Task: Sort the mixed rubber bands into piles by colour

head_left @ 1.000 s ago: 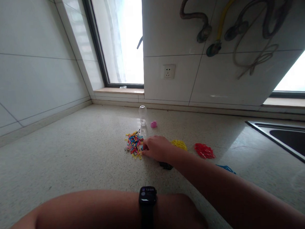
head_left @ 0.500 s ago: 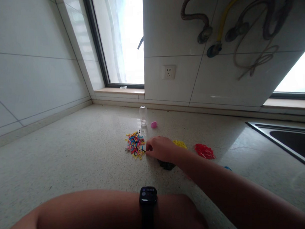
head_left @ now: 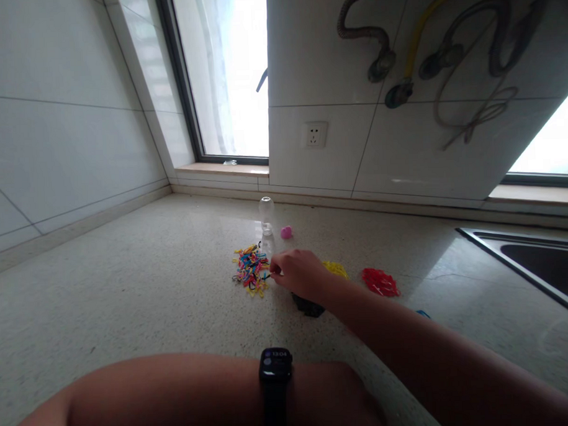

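A heap of small mixed-colour elastic bands (head_left: pixel 249 270) lies on the speckled stone counter (head_left: pixel 151 286). My right hand (head_left: pixel 299 274) reaches across to the heap's right edge, thumb and fingers pinched on a thin dark band just above the counter. Behind and beside that hand lie sorted heaps: yellow (head_left: pixel 336 268), red (head_left: pixel 380 282), black (head_left: pixel 308 306) under the wrist, and a bit of blue (head_left: pixel 422 313). My left forearm lies across the bottom of the view with a black watch (head_left: pixel 275 362). My left hand (head_left: pixel 341 400) rests near the bottom edge, its fingers hidden.
A small clear bottle (head_left: pixel 266 215) stands upside down behind the mixed heap, with a pink cap (head_left: pixel 286 232) beside it. A steel sink (head_left: pixel 523 254) is set into the counter at the right. The tiled wall carries a socket (head_left: pixel 314 135) and hanging hoses (head_left: pixel 417 34).
My right hand has closed its fingertips into a pinch at the mixed heap's edge and lifted slightly, drawing back a little to the right. My left arm has stayed still.
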Action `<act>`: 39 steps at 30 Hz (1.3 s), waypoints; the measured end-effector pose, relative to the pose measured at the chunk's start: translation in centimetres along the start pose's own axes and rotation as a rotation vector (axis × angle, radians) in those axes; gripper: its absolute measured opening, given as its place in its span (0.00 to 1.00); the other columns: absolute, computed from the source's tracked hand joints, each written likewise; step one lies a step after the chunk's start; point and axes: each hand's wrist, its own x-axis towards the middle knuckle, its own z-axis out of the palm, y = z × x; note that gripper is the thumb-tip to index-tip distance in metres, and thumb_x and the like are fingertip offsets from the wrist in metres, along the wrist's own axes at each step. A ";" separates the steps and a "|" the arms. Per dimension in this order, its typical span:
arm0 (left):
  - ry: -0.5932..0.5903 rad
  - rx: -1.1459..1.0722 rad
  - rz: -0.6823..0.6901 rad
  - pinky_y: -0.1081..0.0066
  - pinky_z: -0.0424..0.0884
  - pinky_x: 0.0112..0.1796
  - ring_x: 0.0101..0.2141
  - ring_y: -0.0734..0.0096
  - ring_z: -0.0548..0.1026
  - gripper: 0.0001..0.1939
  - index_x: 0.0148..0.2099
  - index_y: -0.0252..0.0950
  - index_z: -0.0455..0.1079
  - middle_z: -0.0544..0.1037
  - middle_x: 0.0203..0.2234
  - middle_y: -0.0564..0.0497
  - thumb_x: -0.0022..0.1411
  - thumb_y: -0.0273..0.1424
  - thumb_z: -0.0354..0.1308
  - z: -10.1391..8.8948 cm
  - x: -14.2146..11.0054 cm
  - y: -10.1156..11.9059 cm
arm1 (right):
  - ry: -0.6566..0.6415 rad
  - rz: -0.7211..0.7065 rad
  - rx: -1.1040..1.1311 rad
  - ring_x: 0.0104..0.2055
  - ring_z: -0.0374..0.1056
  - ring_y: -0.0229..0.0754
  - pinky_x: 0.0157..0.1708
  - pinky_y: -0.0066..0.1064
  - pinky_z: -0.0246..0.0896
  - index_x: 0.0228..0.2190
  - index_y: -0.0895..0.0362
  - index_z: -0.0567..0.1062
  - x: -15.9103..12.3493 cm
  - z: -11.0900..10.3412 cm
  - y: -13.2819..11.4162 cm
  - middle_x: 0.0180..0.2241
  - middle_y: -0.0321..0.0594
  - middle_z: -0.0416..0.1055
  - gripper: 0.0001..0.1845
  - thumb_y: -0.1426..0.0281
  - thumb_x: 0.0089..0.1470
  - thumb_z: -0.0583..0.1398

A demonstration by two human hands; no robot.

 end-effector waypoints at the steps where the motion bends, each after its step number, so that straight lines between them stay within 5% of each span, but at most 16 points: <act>1: -0.003 0.005 0.000 0.70 0.69 0.26 0.32 0.70 0.75 0.07 0.31 0.39 0.68 0.76 0.27 0.52 0.63 0.31 0.58 0.0 0.0 0.0 | 0.008 -0.001 -0.007 0.39 0.75 0.46 0.39 0.32 0.63 0.35 0.54 0.79 0.0 0.0 -0.1 0.36 0.43 0.79 0.10 0.68 0.58 0.57; 21: -0.016 0.044 0.000 0.72 0.70 0.28 0.34 0.71 0.76 0.07 0.31 0.40 0.69 0.76 0.26 0.52 0.64 0.31 0.58 0.0 0.0 0.1 | -0.030 0.040 0.020 0.42 0.74 0.47 0.39 0.32 0.63 0.35 0.54 0.80 1.3 1.4 0.3 0.39 0.44 0.79 0.13 0.61 0.58 0.58; 39: 0.047 0.061 0.023 0.70 0.70 0.27 0.31 0.70 0.74 0.14 0.26 0.40 0.63 0.73 0.23 0.52 0.64 0.33 0.57 0.9 -0.3 -0.1 | -0.017 -0.003 0.107 0.40 0.73 0.42 0.34 0.29 0.58 0.34 0.54 0.78 1.3 1.1 0.5 0.38 0.40 0.78 0.08 0.70 0.55 0.58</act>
